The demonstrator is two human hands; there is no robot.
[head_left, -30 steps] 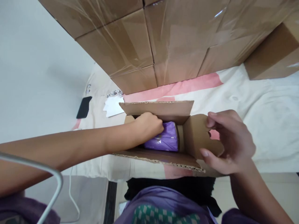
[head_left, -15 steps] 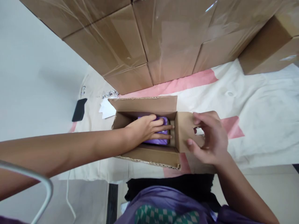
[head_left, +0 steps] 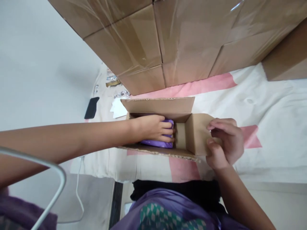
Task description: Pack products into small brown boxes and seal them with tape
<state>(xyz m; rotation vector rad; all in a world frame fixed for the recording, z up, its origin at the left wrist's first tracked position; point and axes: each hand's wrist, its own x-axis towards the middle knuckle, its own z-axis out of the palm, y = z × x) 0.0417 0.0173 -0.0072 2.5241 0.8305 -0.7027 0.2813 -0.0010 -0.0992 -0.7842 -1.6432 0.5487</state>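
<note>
An open cardboard box (head_left: 189,132) lies on the cloth in front of me, its flaps spread outward. Inside it is a shiny purple packet (head_left: 158,143), toward the left part of the box. My left hand (head_left: 155,128) reaches in from the left and covers the packet, its fingers curled over the right end. At the box's right side, my right hand (head_left: 227,140) pinches the end flap (head_left: 200,134) between thumb and fingers. The packet's underside and the left hand's thumb are hidden.
A wall of stacked, film-wrapped cardboard boxes (head_left: 134,41) stands behind, with another box (head_left: 285,60) at right. White papers (head_left: 119,108) and a dark flat object (head_left: 91,108) lie left. A white curved tube (head_left: 61,179) is at lower left.
My left fingers have curled over the packet's end, uncovering more box floor on the right. My right hand has closed on the end flap. The whole view has shifted slightly.
</note>
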